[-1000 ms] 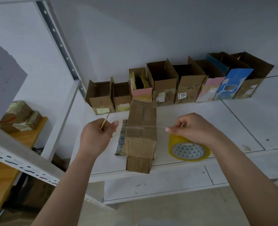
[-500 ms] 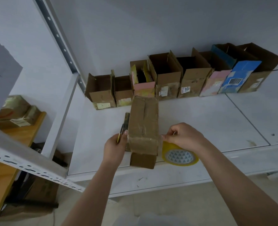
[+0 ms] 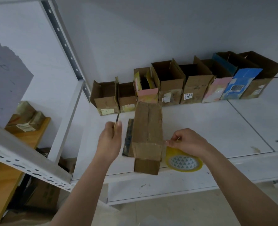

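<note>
"351" on a white label (image 3: pixel 188 96) on a brown box (image 3: pixel 195 88)

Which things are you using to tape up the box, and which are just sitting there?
In use: cardboard box; yellow tape roll, its end pinched by the right hand; thin cutter gripped in the left hand.
Just lying about: row of open boxes at the back; dark flat thing beside the box; wrapped parcels far left.

A closed cardboard box (image 3: pixel 148 126) lies at the front edge of the shelf (image 3: pixel 216 128), a tape roll (image 3: pixel 184 163) just to its right. A row of open cartons (image 3: pixel 169 85) stands behind it.
</note>
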`<act>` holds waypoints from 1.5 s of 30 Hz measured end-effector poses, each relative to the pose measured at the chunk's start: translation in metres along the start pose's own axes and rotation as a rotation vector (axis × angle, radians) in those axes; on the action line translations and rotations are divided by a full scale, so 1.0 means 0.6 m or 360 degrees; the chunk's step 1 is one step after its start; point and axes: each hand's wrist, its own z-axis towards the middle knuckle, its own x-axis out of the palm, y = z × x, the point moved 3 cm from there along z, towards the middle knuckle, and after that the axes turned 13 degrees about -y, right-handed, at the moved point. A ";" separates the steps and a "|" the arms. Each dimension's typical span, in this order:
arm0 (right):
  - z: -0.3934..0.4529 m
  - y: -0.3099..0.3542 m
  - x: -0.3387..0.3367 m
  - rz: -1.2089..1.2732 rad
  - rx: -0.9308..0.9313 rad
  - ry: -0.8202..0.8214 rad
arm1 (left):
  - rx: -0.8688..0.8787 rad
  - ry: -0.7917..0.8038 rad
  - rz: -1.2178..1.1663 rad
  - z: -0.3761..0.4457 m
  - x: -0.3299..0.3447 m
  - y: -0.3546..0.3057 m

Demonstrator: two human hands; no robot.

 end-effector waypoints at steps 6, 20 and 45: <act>-0.006 0.007 -0.004 0.0159 0.0003 0.0057 | 0.0231 0.1081 -0.0201 -0.010 0.087 -0.126; -0.020 -0.043 -0.040 -0.0375 0.0056 0.0152 | 0.0298 0.1113 0.0005 -0.005 0.115 -0.093; -0.091 -0.036 -0.046 0.0641 0.0387 0.0041 | 0.0740 0.1382 0.0964 -0.021 0.120 -0.147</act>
